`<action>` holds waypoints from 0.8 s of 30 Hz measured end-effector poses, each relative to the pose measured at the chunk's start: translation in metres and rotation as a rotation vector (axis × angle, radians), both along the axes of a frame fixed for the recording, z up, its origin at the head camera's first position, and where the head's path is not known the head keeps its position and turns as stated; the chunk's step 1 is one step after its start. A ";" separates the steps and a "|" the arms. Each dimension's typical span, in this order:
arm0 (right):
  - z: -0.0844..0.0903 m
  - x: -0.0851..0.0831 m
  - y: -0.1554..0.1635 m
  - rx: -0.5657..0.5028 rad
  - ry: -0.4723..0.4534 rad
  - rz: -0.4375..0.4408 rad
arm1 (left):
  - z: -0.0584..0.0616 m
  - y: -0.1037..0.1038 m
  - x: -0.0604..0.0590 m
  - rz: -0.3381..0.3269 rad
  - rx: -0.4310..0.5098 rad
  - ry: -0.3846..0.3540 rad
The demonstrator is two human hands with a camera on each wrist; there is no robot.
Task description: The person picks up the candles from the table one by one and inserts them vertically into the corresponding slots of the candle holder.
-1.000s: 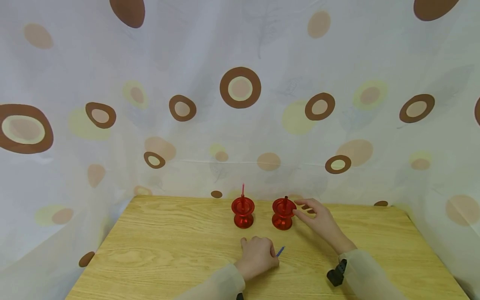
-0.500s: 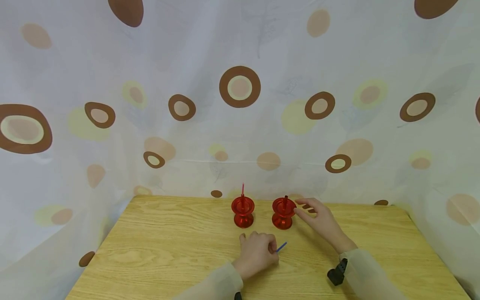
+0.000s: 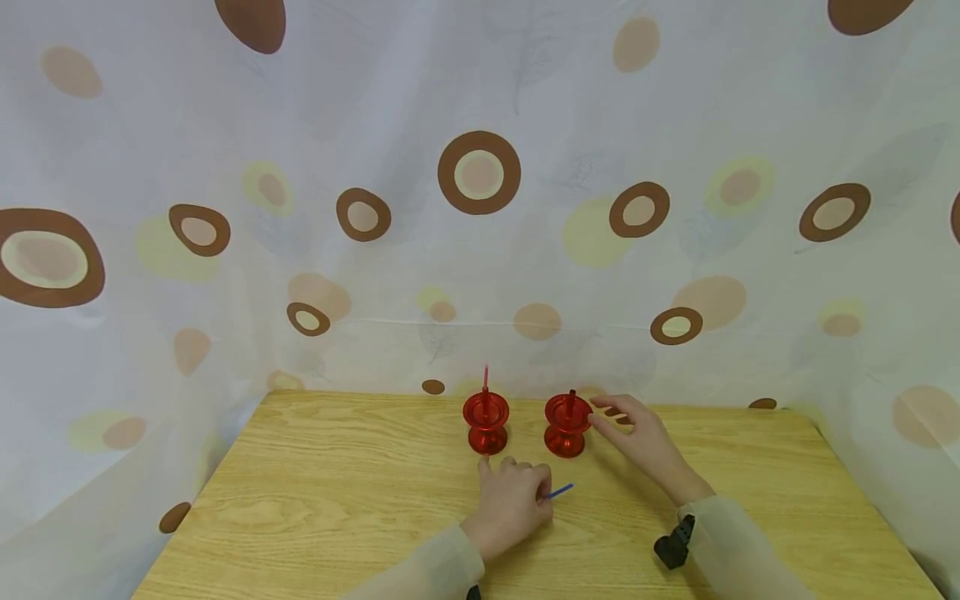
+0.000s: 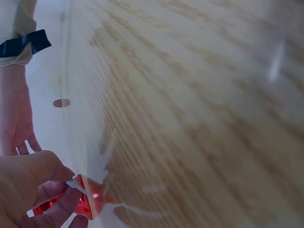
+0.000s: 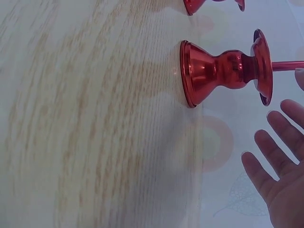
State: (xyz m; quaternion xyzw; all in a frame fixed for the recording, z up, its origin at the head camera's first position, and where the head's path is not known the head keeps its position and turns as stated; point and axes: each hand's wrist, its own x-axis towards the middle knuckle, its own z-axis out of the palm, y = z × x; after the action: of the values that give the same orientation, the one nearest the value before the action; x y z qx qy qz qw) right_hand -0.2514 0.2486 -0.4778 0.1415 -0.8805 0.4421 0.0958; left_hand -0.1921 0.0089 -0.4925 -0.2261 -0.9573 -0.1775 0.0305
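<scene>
My left hand (image 3: 510, 507) pinches a thin blue candle (image 3: 561, 491) between thumb and forefinger, low over the table in front of two red metal candle holders. In the left wrist view the candle (image 4: 80, 187) looks pale, its end sticking out past the fingertips. My right hand (image 3: 637, 437) is beside the right candle holder (image 3: 565, 437), fingers loosely extended and fingertips right at its dish rim. That holder's tube has no candle in it. The right wrist view shows this holder (image 5: 228, 69) upright on its flared base. A pink candle (image 3: 486, 377) stands in the left candle holder (image 3: 487, 439).
The wooden table (image 3: 337, 483) reaches back to a white curtain (image 3: 390, 275) printed with brown and yellow rounds, which also hangs along both sides. Both holders stand near the table's back edge, a short gap apart.
My left hand has moved slightly forward with the blue candle, whose visible end has swung to lie flatter, pointing right. My right hand has barely moved.
</scene>
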 end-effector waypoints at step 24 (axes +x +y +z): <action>-0.003 0.000 -0.001 0.025 0.048 0.052 | 0.003 -0.007 -0.016 -0.093 0.432 -0.009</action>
State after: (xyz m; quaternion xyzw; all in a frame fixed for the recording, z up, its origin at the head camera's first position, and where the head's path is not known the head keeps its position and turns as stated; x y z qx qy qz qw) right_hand -0.2513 0.2474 -0.4808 0.1759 -0.8796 0.4297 0.1036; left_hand -0.2085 0.0022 -0.4895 -0.2573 -0.8857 -0.3809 0.0657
